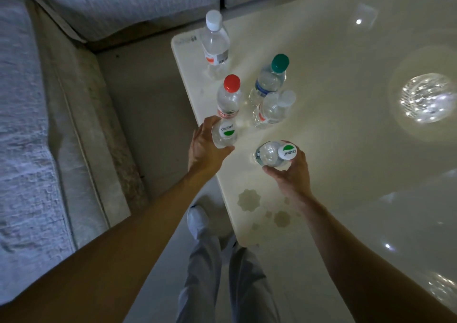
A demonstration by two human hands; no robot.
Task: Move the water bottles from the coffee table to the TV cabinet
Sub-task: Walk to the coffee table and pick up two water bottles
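Several clear water bottles stand near the corner of a glossy cream coffee table (346,174). My left hand (206,144) wraps around a bottle with a white and green printed cap (226,133) at the table's left edge. My right hand (289,172) grips a second bottle of the same kind (274,153) from its near side. Behind them stand a red-capped bottle (228,96), a green-capped bottle (270,78), a short white-capped bottle (273,109), and a taller white-capped bottle (215,42) at the far corner.
A grey sofa (32,100) wraps around the left and far sides, leaving a narrow floor gap beside the table. My legs and a white shoe (196,220) are below. Ceiling light reflections (425,97) glare on the tabletop, with flower-shaped marks (248,199) near its front edge.
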